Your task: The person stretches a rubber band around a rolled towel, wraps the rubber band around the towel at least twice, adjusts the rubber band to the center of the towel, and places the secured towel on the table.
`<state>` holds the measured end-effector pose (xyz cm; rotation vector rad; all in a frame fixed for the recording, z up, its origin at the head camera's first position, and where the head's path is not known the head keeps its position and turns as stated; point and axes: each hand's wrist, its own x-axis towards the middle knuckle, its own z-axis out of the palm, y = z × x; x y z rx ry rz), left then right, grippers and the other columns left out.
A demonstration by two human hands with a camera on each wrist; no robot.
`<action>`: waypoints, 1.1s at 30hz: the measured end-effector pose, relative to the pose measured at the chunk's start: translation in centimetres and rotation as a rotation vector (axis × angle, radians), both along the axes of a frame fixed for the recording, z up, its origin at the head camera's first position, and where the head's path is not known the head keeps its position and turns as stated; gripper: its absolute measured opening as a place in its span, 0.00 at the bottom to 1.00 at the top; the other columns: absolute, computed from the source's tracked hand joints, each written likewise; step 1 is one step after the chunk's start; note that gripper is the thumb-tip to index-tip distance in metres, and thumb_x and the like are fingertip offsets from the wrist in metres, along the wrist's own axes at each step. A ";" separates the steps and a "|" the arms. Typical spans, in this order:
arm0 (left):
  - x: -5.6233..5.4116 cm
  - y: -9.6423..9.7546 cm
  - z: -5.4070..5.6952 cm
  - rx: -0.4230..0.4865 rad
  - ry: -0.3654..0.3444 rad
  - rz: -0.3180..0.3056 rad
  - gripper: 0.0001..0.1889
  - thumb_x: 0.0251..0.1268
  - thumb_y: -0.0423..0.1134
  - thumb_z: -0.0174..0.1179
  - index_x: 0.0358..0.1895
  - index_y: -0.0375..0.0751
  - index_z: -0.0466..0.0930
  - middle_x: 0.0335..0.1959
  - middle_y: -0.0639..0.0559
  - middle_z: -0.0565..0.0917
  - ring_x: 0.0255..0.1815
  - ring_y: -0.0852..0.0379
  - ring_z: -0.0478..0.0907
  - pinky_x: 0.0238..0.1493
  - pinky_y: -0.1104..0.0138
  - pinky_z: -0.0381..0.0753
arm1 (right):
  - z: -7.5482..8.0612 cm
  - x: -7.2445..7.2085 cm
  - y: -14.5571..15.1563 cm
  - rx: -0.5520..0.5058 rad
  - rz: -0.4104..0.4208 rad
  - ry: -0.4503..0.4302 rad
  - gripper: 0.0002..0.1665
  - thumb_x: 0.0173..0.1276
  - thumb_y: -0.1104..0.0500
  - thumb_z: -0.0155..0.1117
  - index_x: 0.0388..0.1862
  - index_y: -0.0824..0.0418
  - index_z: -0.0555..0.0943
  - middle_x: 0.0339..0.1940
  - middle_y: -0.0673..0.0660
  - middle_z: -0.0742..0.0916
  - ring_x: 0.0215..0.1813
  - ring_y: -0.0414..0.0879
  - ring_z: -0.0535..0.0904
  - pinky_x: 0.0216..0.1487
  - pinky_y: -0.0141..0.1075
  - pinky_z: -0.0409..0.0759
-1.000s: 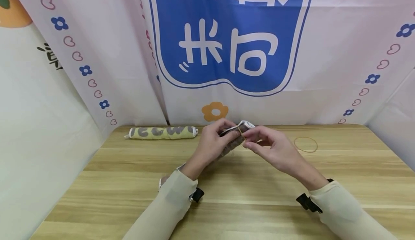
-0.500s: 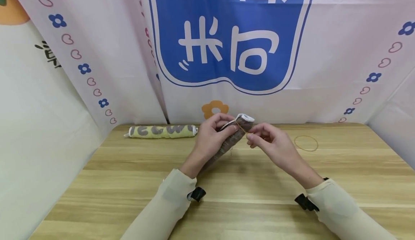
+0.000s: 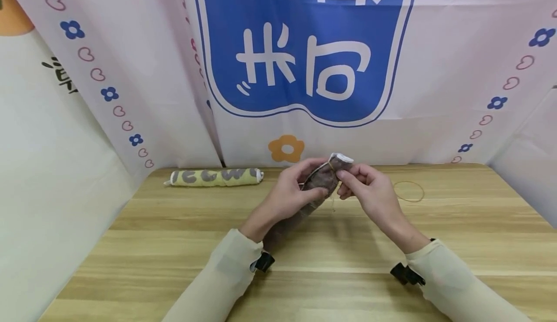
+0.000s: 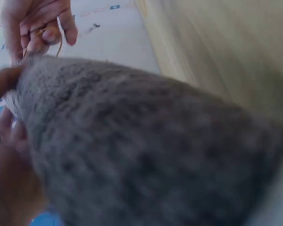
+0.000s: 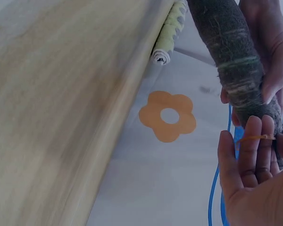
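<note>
A rolled grey-brown towel (image 3: pixel 319 182) with a white-edged end slants up above the table. My left hand (image 3: pixel 287 194) grips it below that end, thumb across the front, fingers behind. A thin rubber band (image 3: pixel 331 166) circles the roll close to the white end. My right hand (image 3: pixel 370 189) pinches at the band on the roll's right side. In the right wrist view, the rubber band (image 5: pixel 254 138) crosses the right fingers beside the towel (image 5: pixel 236 59). The towel (image 4: pixel 146 136) fills much of the left wrist view, and the lower end is partly hidden behind the left forearm.
A yellow rolled towel (image 3: pixel 215 177) with grey markings lies along the back left of the wooden table (image 3: pixel 348 283). Another rubber band (image 3: pixel 409 191) lies flat to the right of my right hand. A printed cloth (image 3: pixel 243 133) hangs behind the table's back edge.
The towel's white end has shifted right. Half a second ago the band was pulled out to the right; now it sits close round the roll. My left thumb has moved lower along it.
</note>
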<state>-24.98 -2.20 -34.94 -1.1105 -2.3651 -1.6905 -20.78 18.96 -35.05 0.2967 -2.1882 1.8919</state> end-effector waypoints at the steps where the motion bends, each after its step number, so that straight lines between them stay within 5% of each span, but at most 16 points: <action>1: 0.0 0.0 -0.1 0.007 0.005 0.018 0.28 0.69 0.28 0.70 0.71 0.41 0.77 0.61 0.48 0.85 0.51 0.54 0.84 0.48 0.62 0.82 | 0.0 0.0 0.0 0.007 0.001 0.011 0.17 0.79 0.59 0.68 0.37 0.73 0.78 0.27 0.59 0.89 0.30 0.47 0.87 0.42 0.39 0.89; 6: 0.0 0.1 -0.4 0.017 0.029 0.124 0.22 0.66 0.28 0.72 0.61 0.41 0.79 0.54 0.49 0.89 0.46 0.55 0.83 0.45 0.63 0.79 | -0.3 0.4 -0.2 0.111 0.019 0.098 0.13 0.78 0.59 0.69 0.39 0.69 0.83 0.28 0.57 0.88 0.33 0.48 0.87 0.38 0.36 0.86; 10: 0.0 0.2 -0.6 -0.012 0.074 0.169 0.24 0.65 0.28 0.73 0.63 0.41 0.80 0.55 0.48 0.89 0.50 0.56 0.84 0.47 0.63 0.78 | -0.5 0.7 -0.4 0.214 0.047 0.200 0.03 0.76 0.62 0.71 0.43 0.62 0.87 0.32 0.53 0.88 0.35 0.46 0.85 0.33 0.33 0.81; 16: 0.0 0.4 -0.8 -0.045 0.211 0.147 0.31 0.67 0.28 0.71 0.73 0.44 0.78 0.58 0.45 0.88 0.52 0.55 0.85 0.46 0.65 0.80 | -0.6 0.9 -0.7 0.289 0.083 0.354 0.10 0.75 0.71 0.67 0.48 0.61 0.90 0.38 0.51 0.90 0.37 0.45 0.85 0.36 0.31 0.82; 21: -0.1 0.6 -1.0 -0.032 0.283 0.110 0.23 0.69 0.28 0.70 0.66 0.40 0.82 0.55 0.45 0.89 0.49 0.56 0.85 0.48 0.66 0.82 | -0.6 0.9 -0.9 0.330 0.088 0.371 0.14 0.75 0.73 0.65 0.53 0.63 0.89 0.44 0.53 0.91 0.39 0.44 0.85 0.38 0.31 0.83; 27: -0.5 0.3 -1.1 -0.018 0.286 0.171 0.18 0.65 0.26 0.70 0.57 0.37 0.81 0.48 0.45 0.90 0.39 0.57 0.81 0.39 0.67 0.76 | -0.5 0.8 -0.9 0.408 0.075 0.344 0.13 0.73 0.71 0.70 0.53 0.63 0.88 0.35 0.52 0.89 0.38 0.43 0.84 0.45 0.38 0.87; 33: -0.9 -0.7 -0.4 0.049 0.155 0.223 0.18 0.67 0.28 0.71 0.57 0.38 0.79 0.49 0.45 0.90 0.44 0.53 0.88 0.42 0.62 0.84 | -0.5 0.3 -0.1 0.508 -0.012 0.412 0.09 0.71 0.69 0.73 0.48 0.62 0.88 0.37 0.50 0.88 0.41 0.43 0.86 0.47 0.48 0.87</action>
